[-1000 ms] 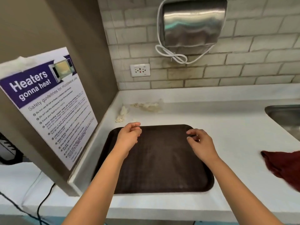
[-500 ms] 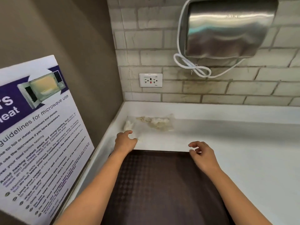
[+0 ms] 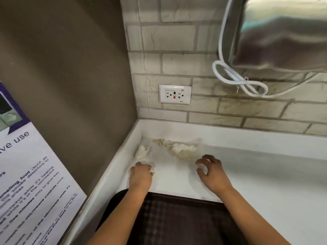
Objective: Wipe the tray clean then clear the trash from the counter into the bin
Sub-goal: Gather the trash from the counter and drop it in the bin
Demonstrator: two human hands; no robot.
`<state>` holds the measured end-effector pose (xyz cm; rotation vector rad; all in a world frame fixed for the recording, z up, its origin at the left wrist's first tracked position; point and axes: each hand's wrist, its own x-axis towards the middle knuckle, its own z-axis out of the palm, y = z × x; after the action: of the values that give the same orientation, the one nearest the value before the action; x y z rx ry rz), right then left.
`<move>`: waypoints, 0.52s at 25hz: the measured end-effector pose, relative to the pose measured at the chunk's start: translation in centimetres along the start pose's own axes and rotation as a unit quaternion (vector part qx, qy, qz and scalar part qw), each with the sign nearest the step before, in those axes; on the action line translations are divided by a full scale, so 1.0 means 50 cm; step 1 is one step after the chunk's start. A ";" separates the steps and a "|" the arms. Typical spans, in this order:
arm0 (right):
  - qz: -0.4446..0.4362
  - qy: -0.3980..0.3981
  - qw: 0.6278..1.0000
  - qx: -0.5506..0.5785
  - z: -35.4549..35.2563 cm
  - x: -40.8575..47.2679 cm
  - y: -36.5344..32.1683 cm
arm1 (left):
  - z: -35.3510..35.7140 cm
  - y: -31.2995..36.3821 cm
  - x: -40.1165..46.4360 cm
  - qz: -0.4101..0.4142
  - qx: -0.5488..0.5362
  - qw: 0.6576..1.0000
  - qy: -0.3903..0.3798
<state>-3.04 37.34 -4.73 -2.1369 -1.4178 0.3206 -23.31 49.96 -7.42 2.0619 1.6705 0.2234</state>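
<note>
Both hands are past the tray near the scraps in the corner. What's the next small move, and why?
Probably close the left hand on the small white scrap under its fingertips. Its fingers already rest on that piece. The right hand hovers open just short of the larger crumpled pile. A third wad lies by the counter edge.

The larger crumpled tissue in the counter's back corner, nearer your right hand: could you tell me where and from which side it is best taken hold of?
Probably from the front and above, with the right hand, which hovers just short of it. The larger crumpled tissue lies low and loose close to the backsplash, so pinching its raised white middle looks easiest; the thin yellowish strip trailing left might tear.
</note>
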 end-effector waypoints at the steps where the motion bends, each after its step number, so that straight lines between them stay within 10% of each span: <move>1: -0.009 -0.015 0.999 -0.032 0.007 0.021 -0.003 | -0.001 -0.004 0.009 -0.005 -0.033 0.999 0.009; 7: -0.053 -0.062 0.983 -0.164 0.052 0.113 -0.018 | -0.033 0.007 0.030 0.051 -0.080 0.988 0.126; 13: -0.048 -0.125 0.973 -0.186 0.089 0.167 -0.015 | -0.040 0.034 0.107 0.084 0.135 0.983 0.090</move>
<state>-2.28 46.50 -7.15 -2.3763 -1.8402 0.3158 -21.31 55.34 -5.78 2.4537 1.7096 0.2560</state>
